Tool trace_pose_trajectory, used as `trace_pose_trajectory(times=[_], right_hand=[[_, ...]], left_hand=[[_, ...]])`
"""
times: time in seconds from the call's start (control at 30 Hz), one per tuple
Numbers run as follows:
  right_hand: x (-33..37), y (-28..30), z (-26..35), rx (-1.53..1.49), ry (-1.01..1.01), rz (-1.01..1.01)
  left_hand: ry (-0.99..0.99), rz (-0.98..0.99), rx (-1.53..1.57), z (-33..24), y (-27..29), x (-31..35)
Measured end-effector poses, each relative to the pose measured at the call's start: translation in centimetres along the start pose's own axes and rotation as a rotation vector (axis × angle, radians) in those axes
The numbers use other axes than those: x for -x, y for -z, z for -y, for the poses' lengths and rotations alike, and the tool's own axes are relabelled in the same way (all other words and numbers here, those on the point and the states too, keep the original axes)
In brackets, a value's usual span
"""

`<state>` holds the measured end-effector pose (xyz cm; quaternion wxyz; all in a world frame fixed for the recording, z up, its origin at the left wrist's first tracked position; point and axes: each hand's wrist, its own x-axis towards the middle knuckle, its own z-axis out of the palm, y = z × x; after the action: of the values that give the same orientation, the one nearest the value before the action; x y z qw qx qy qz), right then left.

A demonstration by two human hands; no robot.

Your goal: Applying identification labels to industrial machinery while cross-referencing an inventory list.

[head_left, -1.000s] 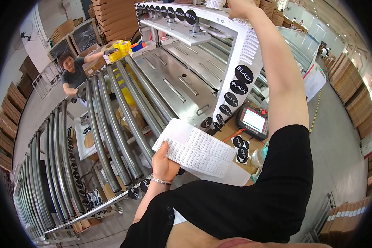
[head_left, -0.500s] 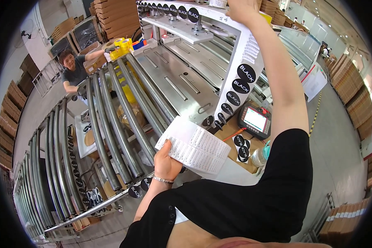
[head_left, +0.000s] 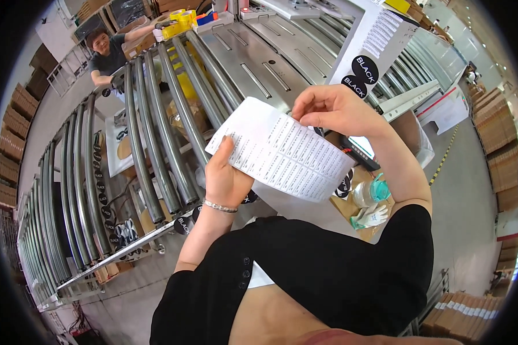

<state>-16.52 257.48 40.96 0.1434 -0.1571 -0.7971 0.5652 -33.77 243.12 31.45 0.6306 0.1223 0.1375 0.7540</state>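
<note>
My left hand [head_left: 227, 178] grips a white sheet of printed labels [head_left: 288, 155] by its lower left corner, thumb on top. Rows of small labels cover most of the sheet; its upper left part looks blank. At the sheet's upper edge, my right hand [head_left: 342, 112] is bent with thumb and fingertips pinched together on the paper. Whether a single label is between those fingertips is too small to tell. The sheet is held in front of my chest, over the near end of the roller conveyor.
Metal conveyor rollers [head_left: 172, 115] run left, beside a steel plate with slots [head_left: 265, 63]. A white post [head_left: 365, 52] bears labels and round black stickers. To the right are a lidded jar [head_left: 371, 192] and gloves [head_left: 369, 217]. A co-worker [head_left: 106, 54] reaches toward yellow tape rolls [head_left: 181, 20].
My right hand has come down from the top of the white frame to the sheet's upper edge. The sheet in my left hand has risen slightly in view. Gloves now show beside the jar.
</note>
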Motion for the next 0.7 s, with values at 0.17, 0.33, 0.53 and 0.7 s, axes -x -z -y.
trace_pose_trajectory(times=[0.17,0.33,0.53,0.7], right_hand=[[0.0,-1.4,0.4,0.014,0.015,-0.008],[-0.1,-2.8,1.3,0.068,-0.021,-0.081],[0.1,-3.1,1.8,0.235,0.019,-0.098],[0.4,-2.8,2.3,0.334,-0.004,-0.120]], left_hand=[[-0.004,-0.006,-0.010,0.1,-0.2,0.6],[0.013,0.022,-0.004,0.3,-0.5,1.5],[0.014,0.017,-0.011,0.3,-0.6,1.7],[0.016,0.029,-0.016,0.7,-0.3,1.3]])
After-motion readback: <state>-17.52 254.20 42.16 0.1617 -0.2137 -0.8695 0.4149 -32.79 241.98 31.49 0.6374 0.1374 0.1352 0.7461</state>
